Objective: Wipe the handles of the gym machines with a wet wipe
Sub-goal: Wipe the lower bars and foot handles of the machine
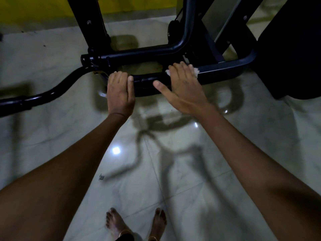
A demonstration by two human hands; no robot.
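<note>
The black handle bar (149, 80) of the gym machine ran with its long axis nearly level across the view, from a bolted joint at the left to a rounded bend at the far right, rising slightly toward the right. The left hand (119, 92) gripped the bar near its left end, fingers curled over the top and thumb lying along the near face. The right hand (182, 84) lay on the bar further right, fingers fairly straight and pressed flat over the white wet wipe (196, 71), thumb spread wide toward the left. Only small white corners of the wipe showed at either side of the fingers, so its fold could not be told.

Behind the bar a second black tube (156, 48) ran parallel and curved upward at its right end, and two dark uprights of the frame (90, 23) rose beyond it. A thinner curved black bar (43, 96) swept away to the lower left from the joint. A large black padded block (291, 49), perhaps a seat or weight cover, stood at the right edge. A yellow wall (34, 9) showed at the top left. The glossy tiled floor (173, 171) below reflected lights and shadows, and the person's bare feet (137, 223) stood on it, with anklets. No writing or brand mark could be read.
</note>
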